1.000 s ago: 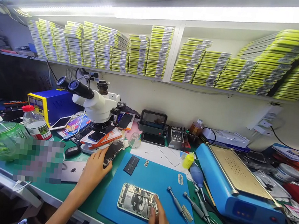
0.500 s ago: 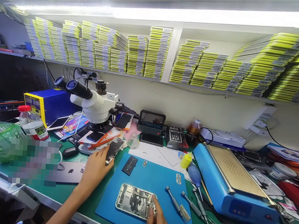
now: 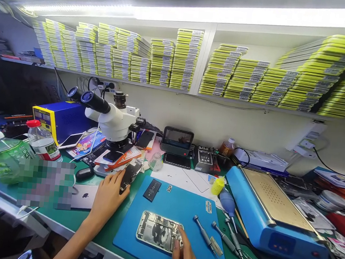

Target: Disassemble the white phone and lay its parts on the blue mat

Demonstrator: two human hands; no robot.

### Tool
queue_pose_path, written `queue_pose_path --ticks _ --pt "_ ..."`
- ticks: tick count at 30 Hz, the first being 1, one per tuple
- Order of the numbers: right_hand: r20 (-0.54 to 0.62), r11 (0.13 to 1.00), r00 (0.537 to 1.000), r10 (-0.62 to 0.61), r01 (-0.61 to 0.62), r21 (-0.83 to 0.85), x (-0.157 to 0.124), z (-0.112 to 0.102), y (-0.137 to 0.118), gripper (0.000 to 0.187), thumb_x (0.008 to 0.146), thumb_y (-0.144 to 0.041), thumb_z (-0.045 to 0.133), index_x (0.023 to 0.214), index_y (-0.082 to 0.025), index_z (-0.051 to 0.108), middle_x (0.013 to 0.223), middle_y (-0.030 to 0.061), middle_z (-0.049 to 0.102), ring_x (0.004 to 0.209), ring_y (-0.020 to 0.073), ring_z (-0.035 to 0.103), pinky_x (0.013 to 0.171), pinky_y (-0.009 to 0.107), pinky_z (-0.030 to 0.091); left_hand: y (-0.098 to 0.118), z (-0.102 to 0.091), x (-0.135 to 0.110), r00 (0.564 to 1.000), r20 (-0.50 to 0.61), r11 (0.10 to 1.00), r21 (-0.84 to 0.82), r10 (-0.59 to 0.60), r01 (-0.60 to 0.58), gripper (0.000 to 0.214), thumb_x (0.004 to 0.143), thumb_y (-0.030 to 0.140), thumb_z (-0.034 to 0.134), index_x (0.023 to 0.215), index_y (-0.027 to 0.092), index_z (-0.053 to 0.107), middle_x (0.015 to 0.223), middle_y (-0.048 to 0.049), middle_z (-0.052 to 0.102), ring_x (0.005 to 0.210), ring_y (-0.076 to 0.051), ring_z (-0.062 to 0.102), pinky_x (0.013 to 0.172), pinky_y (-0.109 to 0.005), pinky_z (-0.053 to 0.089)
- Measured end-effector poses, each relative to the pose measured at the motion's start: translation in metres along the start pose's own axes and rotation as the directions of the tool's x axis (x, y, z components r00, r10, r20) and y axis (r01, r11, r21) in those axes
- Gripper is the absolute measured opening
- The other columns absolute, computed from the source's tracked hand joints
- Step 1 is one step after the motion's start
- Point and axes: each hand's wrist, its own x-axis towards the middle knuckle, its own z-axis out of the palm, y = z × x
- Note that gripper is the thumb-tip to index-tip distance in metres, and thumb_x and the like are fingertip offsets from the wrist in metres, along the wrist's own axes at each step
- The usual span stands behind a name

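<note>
On the blue work mat (image 3: 131, 219) lies an opened phone (image 3: 159, 231), its inner parts facing up. My right hand (image 3: 186, 257) grips its right end between thumb and fingers. Further left, my left hand (image 3: 109, 194) is closed around a dark phone screen (image 3: 130, 174) with metal plates on its back, tilted at the left of the mat. A loose black phone battery (image 3: 152, 190) rests near the mat's upper left corner. Several screwdrivers (image 3: 203, 232) lie right of the opened phone.
A microscope (image 3: 116, 122) stands behind my left hand. Drink bottles (image 3: 7, 158) and a purple-grey phone back (image 3: 83, 196) are at the left. A blue heating plate (image 3: 271, 212) fills the right side. Stacked yellow-edged cases (image 3: 186, 61) line the shelf above.
The view has shifted slightly, so most things appear a little further right. My left hand with the screen has drawn slightly left against the bench. My right hand stays on the opened phone.
</note>
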Motion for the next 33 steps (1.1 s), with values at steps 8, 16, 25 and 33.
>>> queue_pose_path --ticks 8,16,25,33 --pt "0.034 1.000 0.999 -0.024 0.023 0.018 0.004 -0.005 -0.002 0.049 0.118 -0.040 0.044 0.141 -0.014 0.077 0.103 0.0143 0.087 0.065 0.0200 0.081 0.057 0.024 0.058 0.003 0.006 -0.005 1.000 -0.014 0.999 -0.023 -0.025 0.024 0.052 0.106 0.040 0.070 0.153 0.021 0.058 0.154 -0.0149 0.061 0.128 -0.032 0.066 0.107 -0.054 0.058" --pt "0.062 0.999 0.997 -0.051 0.052 -0.010 0.004 -0.008 -0.001 0.049 0.117 -0.042 0.045 0.142 -0.013 0.075 0.101 0.0141 0.087 0.063 0.0199 0.080 0.062 0.025 0.060 0.007 -0.002 -0.005 1.000 -0.003 0.998 -0.065 -0.026 0.026 0.053 0.105 0.041 0.068 0.153 0.019 0.058 0.151 -0.0176 0.064 0.127 -0.035 0.066 0.105 -0.054 0.056" --pt "0.052 0.997 0.996 -0.072 0.073 -0.030 0.006 -0.010 -0.005 0.049 0.118 -0.043 0.045 0.148 -0.014 0.070 0.099 0.0136 0.087 0.053 0.0182 0.074 0.075 0.030 0.066 0.029 -0.020 -0.020 1.000 -0.004 0.987 -0.161 0.028 -0.028 0.058 0.106 0.037 0.058 0.160 0.018 0.050 0.146 -0.0177 0.067 0.129 -0.039 0.062 0.113 -0.058 0.052" --pt "0.040 0.998 0.997 -0.058 0.059 -0.012 0.003 -0.009 -0.005 0.047 0.117 -0.041 0.047 0.147 -0.013 0.071 0.100 0.0138 0.087 0.060 0.0185 0.078 0.073 0.028 0.064 0.048 -0.014 -0.041 0.998 0.053 0.991 -0.133 0.032 -0.025 0.057 0.106 0.036 0.058 0.159 0.016 0.052 0.141 -0.0187 0.067 0.123 -0.038 0.064 0.110 -0.055 0.053"
